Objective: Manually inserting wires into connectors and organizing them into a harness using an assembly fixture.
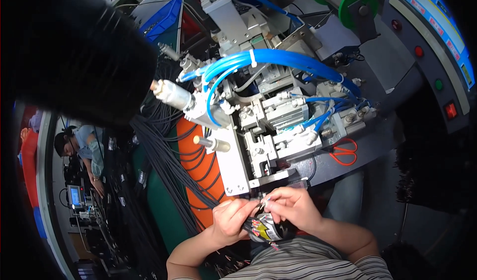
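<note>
In front of my body, my left hand (pixel 231 220) is closed in a pinch on a black cable, its fingertips close to the cable's end. My right hand (pixel 293 208) meets it there, thumb and forefinger pinched on the thin wire ends; the fingers partly hide them. Below the hands, against my striped shirt, lies a bundle of black cables (pixel 248 225) with small coloured wire tips. A wrapper with yellow-green and dark print (pixel 268 230) shows beside those tips. Just beyond my fingers stands the near edge of a metal machine (pixel 263 153).
Thick blue air hoses (pixel 278 56) arch over the machine. Long black cables (pixel 164 180) run across an orange surface (pixel 194 156) at left. Red-handled scissors (pixel 344 152) lie at right, near a control panel (pixel 435 66) with buttons. A co-worker (pixel 82 148) is at far left.
</note>
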### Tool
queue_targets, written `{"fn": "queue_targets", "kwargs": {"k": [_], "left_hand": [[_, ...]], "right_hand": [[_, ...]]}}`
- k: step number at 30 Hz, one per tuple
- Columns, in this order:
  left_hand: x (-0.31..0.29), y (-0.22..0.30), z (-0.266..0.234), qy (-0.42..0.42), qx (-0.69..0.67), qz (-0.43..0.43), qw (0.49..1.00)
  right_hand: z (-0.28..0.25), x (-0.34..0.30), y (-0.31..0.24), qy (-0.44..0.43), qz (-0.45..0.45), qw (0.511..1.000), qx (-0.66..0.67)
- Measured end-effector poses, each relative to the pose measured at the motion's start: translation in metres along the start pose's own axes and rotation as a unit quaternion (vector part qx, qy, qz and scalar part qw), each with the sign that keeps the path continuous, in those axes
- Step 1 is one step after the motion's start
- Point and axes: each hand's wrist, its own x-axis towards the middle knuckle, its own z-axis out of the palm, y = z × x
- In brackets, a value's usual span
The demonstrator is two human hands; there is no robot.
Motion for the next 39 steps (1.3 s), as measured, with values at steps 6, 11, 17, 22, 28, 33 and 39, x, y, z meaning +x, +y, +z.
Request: {"fn": "queue_targets", "kwargs": {"k": [6,11,17,22,28,33,39], "left_hand": [[-0.001,-0.002,0.000,-0.071,-0.083,-0.085,0.990],[-0.003,0.000,0.009,0.012,-0.066,-0.075,0.995],[-0.005,0.006,0.003,0.000,0.020,-0.004,1.000],[-0.011,0.005,0.000,-0.009,0.044,0.022,0.999],[-0.012,-0.001,0.003,-0.001,-0.109,-0.046,0.993],[-0.008,-0.011,-0.006,-0.038,-0.271,-0.099,0.957],[-0.004,-0.011,-0.011,-0.104,-0.328,-0.177,0.922]], "right_hand": [[0.000,0.006,0.009,0.048,-0.229,0.950,-0.205],[0.012,0.003,0.016,0.078,-0.478,0.722,-0.494],[0.004,-0.007,0.005,0.034,-0.140,0.976,-0.162],[-0.003,-0.005,-0.004,-0.024,-0.057,0.994,-0.094],[-0.003,-0.002,-0.011,-0.060,-0.065,0.983,-0.158],[-0.002,0.004,-0.014,-0.080,-0.107,0.974,-0.184],[0.006,0.010,-0.025,-0.061,-0.231,0.876,-0.419]]}}
